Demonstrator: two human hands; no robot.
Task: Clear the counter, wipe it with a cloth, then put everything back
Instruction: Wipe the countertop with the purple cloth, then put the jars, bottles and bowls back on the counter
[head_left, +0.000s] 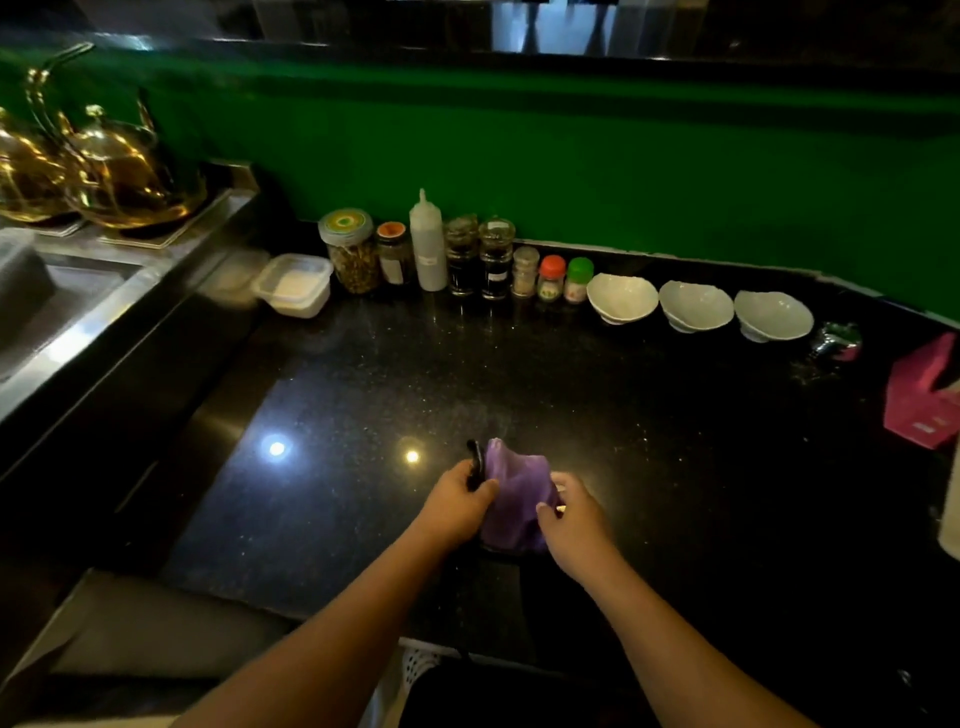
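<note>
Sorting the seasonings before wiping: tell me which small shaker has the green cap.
The green-capped shaker ends the bottle row on the right, next to the leftmost white bowl. Its twin, the red-capped shaker, stands just left of it.

We find jars (462, 254) lined along the counter's (363, 389) back edge, a tub (293, 286) to their left, three bowls (696, 306) to their right, and the cloth (519, 493) near the front.

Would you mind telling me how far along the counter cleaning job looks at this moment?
Nothing looks cleared: the glass jars, white squeeze bottle and three white bowls line the back of the black speckled counter. In hand: the left hand and right hand grip a crumpled purple cloth near the front edge. Left, probably: moving that row, wiping, putting it back, unless it was already returned.
</note>
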